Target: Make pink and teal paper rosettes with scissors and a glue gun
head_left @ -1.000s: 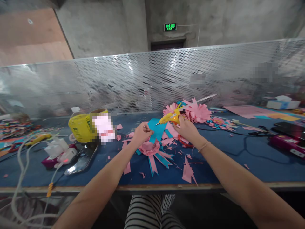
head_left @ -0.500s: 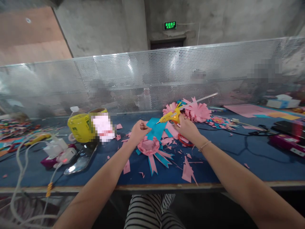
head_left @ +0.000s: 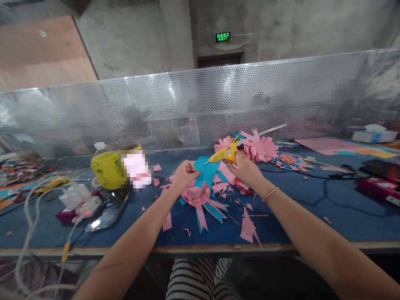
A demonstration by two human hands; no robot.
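A yellow hot glue gun (head_left: 226, 154) is gripped in my right hand (head_left: 245, 170), its nozzle pointing left over a sheet of blue paper (head_left: 206, 166). At that paper's left edge, my left hand (head_left: 186, 175) is closed, thumb and fingers pinching the blue paper. Just below lies a pink paper rosette (head_left: 196, 195) with pink and blue forked ribbon tails (head_left: 208, 212) spreading toward me. Red-handled scissors (head_left: 244, 187) lie partly hidden beneath my right hand.
Pink paper flowers (head_left: 261, 146) sit behind the glue gun. Pink scraps (head_left: 248, 227) litter the blue tabletop. To the left stand a yellow-labelled bottle (head_left: 108, 170), a phone (head_left: 108, 210) and a power strip with chargers (head_left: 84, 204). A perforated metal screen (head_left: 162, 108) runs along the back.
The view has shifted slightly, moving everything a little down in the picture. Both hands keep nearly the same place, with the glue gun nozzle still over the blue paper.
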